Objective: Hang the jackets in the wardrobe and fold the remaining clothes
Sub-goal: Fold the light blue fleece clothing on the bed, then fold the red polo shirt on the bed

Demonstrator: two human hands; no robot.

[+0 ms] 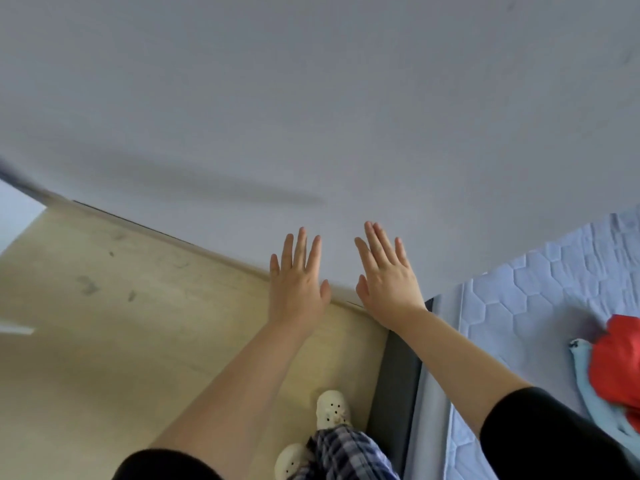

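Black sleeves (540, 427) end near the elbows, and both bare forearms reach out ahead over plaid trousers (346, 452) and white shoes (332, 408). Left hand (296, 285) and right hand (388, 282) are side by side but apart, backs up, fingers (300, 247) straight and spread, holding nothing. Beyond the fingertips there is only the plain wall (311, 98); below them is the pale wooden floor (104, 323). Whether the fingertips touch the wall I cannot tell.

The clothes are nowhere near the fingers. They lie well off to the right of them and back toward the person's side, on the quilted bed (519, 306): a red garment (616, 362) bunched on top of a pale blue garment (588, 375), both partly cut off by the edge of view. Which of them is a jacket I cannot say, and no wardrobe shows.

To my eye nothing is being handled yet. The sensible move is to turn right toward the bed, bring the fingers down over the red garment, and take it by the collar or shoulders rather than from the middle of the heap, so it lifts clear of the blue one and hangs straight. Grabbing the bunch would likely drag both pieces up together.
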